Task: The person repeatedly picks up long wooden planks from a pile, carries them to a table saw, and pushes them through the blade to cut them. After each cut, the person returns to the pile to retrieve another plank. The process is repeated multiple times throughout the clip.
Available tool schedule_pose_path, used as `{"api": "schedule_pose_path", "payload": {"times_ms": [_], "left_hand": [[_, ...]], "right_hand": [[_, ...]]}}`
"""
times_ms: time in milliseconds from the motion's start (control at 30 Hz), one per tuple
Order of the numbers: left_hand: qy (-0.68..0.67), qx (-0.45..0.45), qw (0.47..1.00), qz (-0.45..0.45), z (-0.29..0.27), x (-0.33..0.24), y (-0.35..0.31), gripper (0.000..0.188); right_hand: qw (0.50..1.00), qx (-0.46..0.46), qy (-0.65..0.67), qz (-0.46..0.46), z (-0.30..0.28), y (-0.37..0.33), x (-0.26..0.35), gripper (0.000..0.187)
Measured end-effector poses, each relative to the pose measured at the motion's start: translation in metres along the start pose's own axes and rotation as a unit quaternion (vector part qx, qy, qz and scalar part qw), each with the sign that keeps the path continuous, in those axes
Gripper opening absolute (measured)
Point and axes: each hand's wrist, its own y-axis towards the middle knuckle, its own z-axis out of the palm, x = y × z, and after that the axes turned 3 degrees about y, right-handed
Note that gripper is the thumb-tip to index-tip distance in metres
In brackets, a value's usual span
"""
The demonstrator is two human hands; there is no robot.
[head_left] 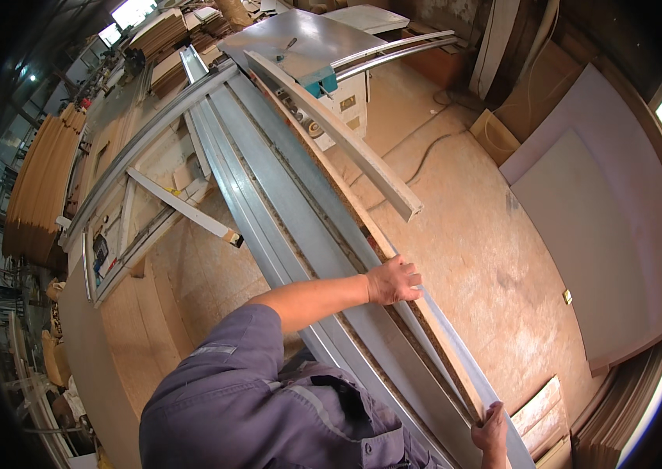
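Note:
A long, narrow wooden strip (444,353) lies lengthwise along the grey metal sliding table (268,168) of what looks like a panel saw. My left hand (393,280) is closed over the strip partway along, with its fingers curled across the edge. Closer to me, at the strip's near end, my right hand (491,428) is closed around it, thumb up. The undersides of both grips are hidden. A thicker pale wooden beam (354,148) lies at an angle beyond my left hand, its near end jutting out over the floor.
The saw's steel top (292,39) stands at the far end, with a screwdriver-like tool on it and a teal block (317,81) beside it. A side frame (178,205) extends left. Large sheets (581,227) lean at right; stacked boards (42,187) stand far left. A cable (428,152) crosses the floor.

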Motion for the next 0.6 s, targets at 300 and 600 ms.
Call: {"api": "schedule_pose_path", "payload": {"times_ms": [300, 600], "left_hand": [[-0.017, 0.054, 0.992, -0.11, 0.01, -0.008, -0.015, 0.065], [0.011, 0.019, 0.8, -0.6, -0.005, 0.101, -0.053, 0.09]], "right_hand": [[0.99, -0.05, -0.122, -0.046, 0.009, 0.016, -0.001, 0.082], [0.991, 0.026, -0.124, -0.05, 0.004, 0.061, 0.016, 0.113]]}}
